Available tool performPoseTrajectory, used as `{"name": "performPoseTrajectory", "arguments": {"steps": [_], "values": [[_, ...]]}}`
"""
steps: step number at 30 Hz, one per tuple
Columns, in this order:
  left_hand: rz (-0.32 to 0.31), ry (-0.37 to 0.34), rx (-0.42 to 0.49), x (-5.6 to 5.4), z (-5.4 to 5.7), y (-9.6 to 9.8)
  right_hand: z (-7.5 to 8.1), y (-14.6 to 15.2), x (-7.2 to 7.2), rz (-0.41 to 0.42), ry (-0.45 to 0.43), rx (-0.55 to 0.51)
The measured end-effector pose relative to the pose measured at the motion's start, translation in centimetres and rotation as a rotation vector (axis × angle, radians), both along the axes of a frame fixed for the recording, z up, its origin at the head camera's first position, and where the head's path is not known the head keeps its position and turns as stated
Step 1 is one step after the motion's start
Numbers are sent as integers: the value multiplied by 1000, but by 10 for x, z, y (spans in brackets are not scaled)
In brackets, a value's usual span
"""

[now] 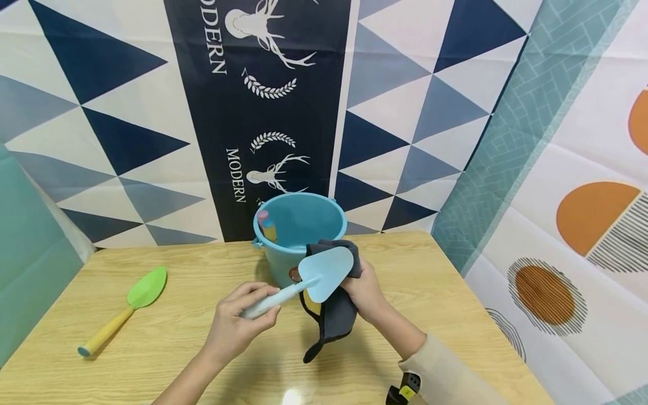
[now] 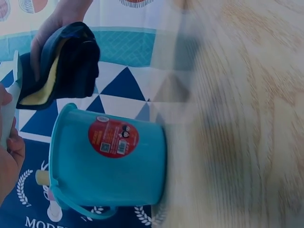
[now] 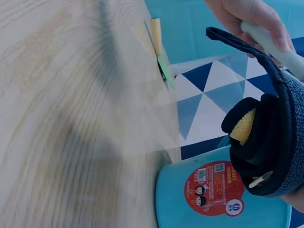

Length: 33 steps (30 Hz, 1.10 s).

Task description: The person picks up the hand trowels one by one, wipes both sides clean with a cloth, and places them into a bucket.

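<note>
My left hand grips a pale blue toy trowel by its handle, the flat blade tilted up toward the right. Behind that blade, my right hand holds a bunched dark grey cloth with yellow patches and a black loop at its lower end. In the head view the blade overlaps the cloth. Both are in front of a blue bucket, with the cloth's upper part overlapping its rim. The right wrist view shows folds in the cloth and yellow inside it.
A green toy spade with a yellow handle lies at the table's left. Pink and blue-and-yellow pieces stand inside the bucket. A patterned curtain rises behind the wooden table. On the right sleeve's wrist sits a black-and-yellow device.
</note>
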<state>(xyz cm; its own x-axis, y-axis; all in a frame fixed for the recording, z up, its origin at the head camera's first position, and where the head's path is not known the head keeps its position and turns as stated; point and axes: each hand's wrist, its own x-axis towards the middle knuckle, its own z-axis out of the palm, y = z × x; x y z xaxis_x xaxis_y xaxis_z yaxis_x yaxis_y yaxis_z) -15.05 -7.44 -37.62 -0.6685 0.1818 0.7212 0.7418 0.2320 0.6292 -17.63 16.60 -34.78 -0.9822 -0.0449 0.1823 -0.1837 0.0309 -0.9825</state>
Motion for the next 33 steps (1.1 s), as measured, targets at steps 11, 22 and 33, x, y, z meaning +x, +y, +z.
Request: {"name": "performPoseTrajectory", "arguments": {"steps": [11,22,33], "values": [[36,-3,27,-2,-7,-4,7,6,3,-18,-18,-130],[30,-6,26,-3,-7,-2,7,6,3,-9,-27,-114],[7,-23,22,-3,-6,-2,5,4,3,-20,-33,-90]]}}
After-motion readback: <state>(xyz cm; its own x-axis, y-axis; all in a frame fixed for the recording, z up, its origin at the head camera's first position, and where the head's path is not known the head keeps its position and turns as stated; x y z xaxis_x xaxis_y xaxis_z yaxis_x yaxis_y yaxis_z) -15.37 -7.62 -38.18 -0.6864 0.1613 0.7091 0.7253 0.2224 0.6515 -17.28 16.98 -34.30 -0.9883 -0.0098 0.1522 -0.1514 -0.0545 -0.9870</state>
